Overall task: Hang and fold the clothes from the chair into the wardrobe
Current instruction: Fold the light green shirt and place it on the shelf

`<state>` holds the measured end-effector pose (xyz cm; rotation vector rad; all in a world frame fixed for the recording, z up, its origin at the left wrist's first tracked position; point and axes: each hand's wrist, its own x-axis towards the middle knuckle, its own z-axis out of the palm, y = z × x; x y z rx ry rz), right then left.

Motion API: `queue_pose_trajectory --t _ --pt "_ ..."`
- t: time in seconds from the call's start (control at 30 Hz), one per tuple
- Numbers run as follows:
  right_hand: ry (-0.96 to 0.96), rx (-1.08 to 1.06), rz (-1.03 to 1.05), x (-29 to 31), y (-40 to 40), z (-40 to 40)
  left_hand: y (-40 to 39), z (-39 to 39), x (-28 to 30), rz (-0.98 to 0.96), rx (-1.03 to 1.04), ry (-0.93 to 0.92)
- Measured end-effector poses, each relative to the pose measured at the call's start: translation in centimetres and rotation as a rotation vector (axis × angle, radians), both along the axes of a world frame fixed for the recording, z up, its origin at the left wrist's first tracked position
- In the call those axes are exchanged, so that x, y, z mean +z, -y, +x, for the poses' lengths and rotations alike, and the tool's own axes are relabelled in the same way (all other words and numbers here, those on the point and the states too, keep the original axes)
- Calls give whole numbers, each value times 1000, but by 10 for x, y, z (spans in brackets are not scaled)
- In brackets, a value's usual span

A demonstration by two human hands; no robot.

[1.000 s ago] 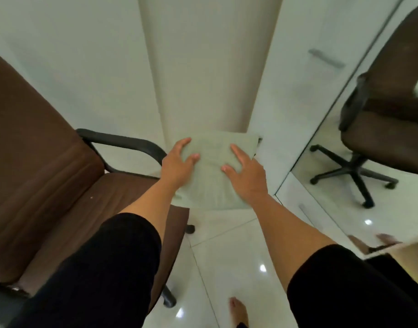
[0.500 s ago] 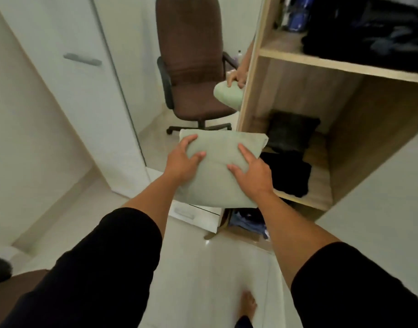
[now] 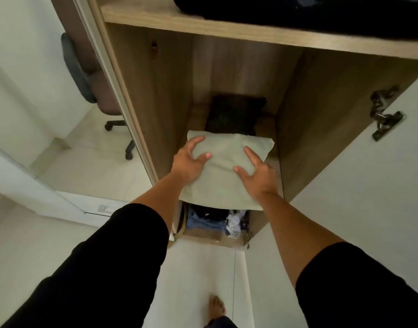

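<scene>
I hold a folded pale green garment (image 3: 227,171) level in front of the open wooden wardrobe (image 3: 155,95). My left hand (image 3: 189,162) grips its left side and my right hand (image 3: 257,176) grips its right side, thumbs on top. The garment's far edge reaches over the front of the middle compartment. A folded black garment (image 3: 234,112) lies at the back of that compartment. The brown chair (image 3: 94,79) shows only as a reflection in the mirror door on the left.
The shelf above (image 3: 227,29) carries dark clothes. The compartment below holds crumpled blue and white clothes (image 3: 212,221). The white right door (image 3: 369,185) stands open, its metal hinge (image 3: 385,114) sticking out. My bare foot (image 3: 217,306) is on the pale tiled floor.
I have turned from the chair to the wardrobe, carrying the green garment in both hands. It now sits at the middle compartment's opening, closer than half a second ago.
</scene>
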<state>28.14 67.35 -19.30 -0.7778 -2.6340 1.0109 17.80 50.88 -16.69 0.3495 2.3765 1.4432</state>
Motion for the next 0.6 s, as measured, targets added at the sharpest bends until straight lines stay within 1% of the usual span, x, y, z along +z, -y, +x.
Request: queue_pose_trajectory --t 0.17,0.37,0.5,0.6 --pt "12 -26 11 -38 -33 -33 -38 -37 -44 -10 -8 -16" --pt "-14 -64 -14 -110 -63 -66 -69 -74 -120 0 -42 -38" --pt "16 -61 -23 -159 -73 -80 -81 -92 -176 -31 6 -36" --pt "49 -44 -17 -173 -77 -86 -83 -98 -195 -56 37 -15"
